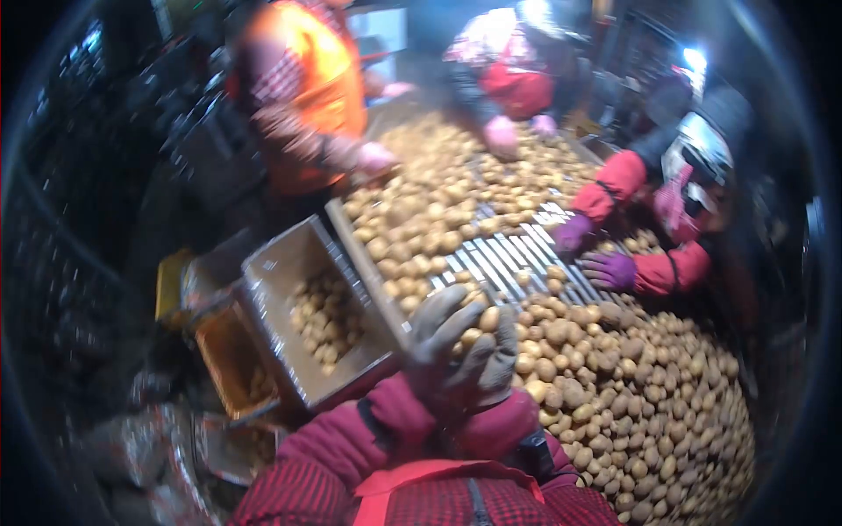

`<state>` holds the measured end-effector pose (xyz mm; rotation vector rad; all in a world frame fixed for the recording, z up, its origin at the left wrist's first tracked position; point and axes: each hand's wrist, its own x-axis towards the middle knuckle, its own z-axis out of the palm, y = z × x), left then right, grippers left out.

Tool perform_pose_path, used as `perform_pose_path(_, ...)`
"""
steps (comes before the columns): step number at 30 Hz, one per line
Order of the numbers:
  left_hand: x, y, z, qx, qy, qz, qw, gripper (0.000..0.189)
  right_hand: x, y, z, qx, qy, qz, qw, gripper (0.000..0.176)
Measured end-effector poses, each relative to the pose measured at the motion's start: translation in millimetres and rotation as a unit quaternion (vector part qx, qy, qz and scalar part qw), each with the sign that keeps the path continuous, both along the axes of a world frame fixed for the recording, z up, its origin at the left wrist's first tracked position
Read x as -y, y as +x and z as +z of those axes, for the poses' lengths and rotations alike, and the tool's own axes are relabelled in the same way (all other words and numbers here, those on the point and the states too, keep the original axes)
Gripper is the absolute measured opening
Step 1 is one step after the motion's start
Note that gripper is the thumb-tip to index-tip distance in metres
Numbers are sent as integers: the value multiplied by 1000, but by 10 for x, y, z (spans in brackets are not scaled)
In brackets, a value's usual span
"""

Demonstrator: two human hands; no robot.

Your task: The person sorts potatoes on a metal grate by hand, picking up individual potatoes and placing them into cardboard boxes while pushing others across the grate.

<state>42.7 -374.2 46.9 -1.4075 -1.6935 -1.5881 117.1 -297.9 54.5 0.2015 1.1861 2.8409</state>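
Observation:
Both of my hands wear grey work gloves and are close together at the near edge of the sorting table. My left hand (pixel 436 331) curls around a few potatoes (pixel 472 337) from the left. From the right, my right hand (pixel 493 361) closes against the same potatoes, its fingers bent upward. Which potato rests in which hand is partly hidden by the fingers. Just beyond them are the metal rollers (pixel 504 266) of the table, with loose potatoes lying around and on them.
A large potato heap (pixel 649 399) fills the right side. At left stand a cardboard box (pixel 274 280) with potatoes and an orange crate (pixel 219 351). Three co-workers are around the table: one in an orange vest (pixel 329 88), one opposite, one at right with purple gloves (pixel 608 270).

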Motion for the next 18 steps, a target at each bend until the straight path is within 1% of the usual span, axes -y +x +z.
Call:
perform_pose_path(1,67,-65,-39,20,3,-12,1000,47,95,-80,110,-17,-51,35,998,41)
perform_pose_path(2,149,-151,-78,44,10,-19,999,48,147,-155,120,9,24,9,1000,42)
perform_pose_path(3,211,-228,-111,61,13,-14,998,49,195,-257,51,65,165,-48,983,44)
perform_pose_path(4,274,-282,-93,114,43,-15,992,48,277,-369,-23,135,306,-101,937,46)
perform_pose_path(5,349,-387,-147,74,26,42,996,41,362,-494,-84,179,365,-121,906,47)
perform_pose_path(7,491,-560,-278,89,45,112,989,41,540,-698,-138,198,400,-116,887,51)
perform_pose_path(8,572,-642,-325,96,55,146,983,41,612,-815,-220,164,290,-72,940,51)
perform_pose_path(9,708,-740,-351,107,50,162,980,40,681,-945,-317,130,173,-27,976,52)
perform_pose_path(10,842,-836,-377,118,44,178,976,40,762,-1083,-417,94,52,18,994,53)
perform_pose_path(11,971,-931,-431,124,36,204,970,40,848,-1216,-501,61,-72,62,994,53)
perform_pose_path(12,1087,-1021,-493,129,28,228,965,40,986,-1359,-530,148,302,-19,941,53)
perform_pose_path(13,1178,-1119,-592,146,45,252,956,43,1127,-1505,-549,260,627,-39,733,53)
perform_pose_path(14,1277,-1233,-679,142,65,270,950,43,1292,-1639,-535,257,587,1,768,54)
perform_pose_path(16,1531,-1424,-709,170,51,316,932,42,1437,-1957,-690,171,629,44,757,55)
perform_pose_path(17,1649,-1553,-737,176,47,332,925,41,1547,-2110,-727,137,662,31,736,54)
perform_pose_path(18,1743,-1730,-706,148,70,352,921,39,1662,-2306,-666,82,656,46,749,50)
